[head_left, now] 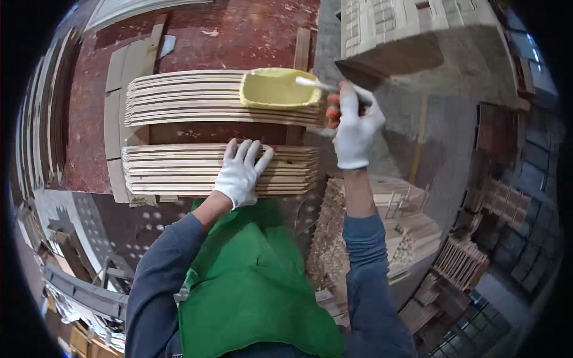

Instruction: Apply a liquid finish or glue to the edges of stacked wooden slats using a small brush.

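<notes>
My left hand (pixel 240 173), in a white glove with bare fingertips, lies with spread fingers on the near row of thin wooden boards (pixel 173 170). The boards stand packed side by side, their narrow edges up. My right hand (pixel 358 134), gloved the same way, grips a brush (pixel 308 82) by its handle. The brush points left, its pale tip over the right end of a yellow tub (pixel 271 90). That tub rests on the right part of a second, farther row of boards (pixel 182 89). Whether the tip touches the tub's contents, I cannot tell.
Both rows sit on a worn red table (pixel 239 36), with cardboard (pixel 116 119) under their left ends. More boards (pixel 42 119) stand at the far left. A large wood stack (pixel 418 36) is at the back right, and stacked wood pieces (pixel 418 232) lie right of my apron (pixel 256 286).
</notes>
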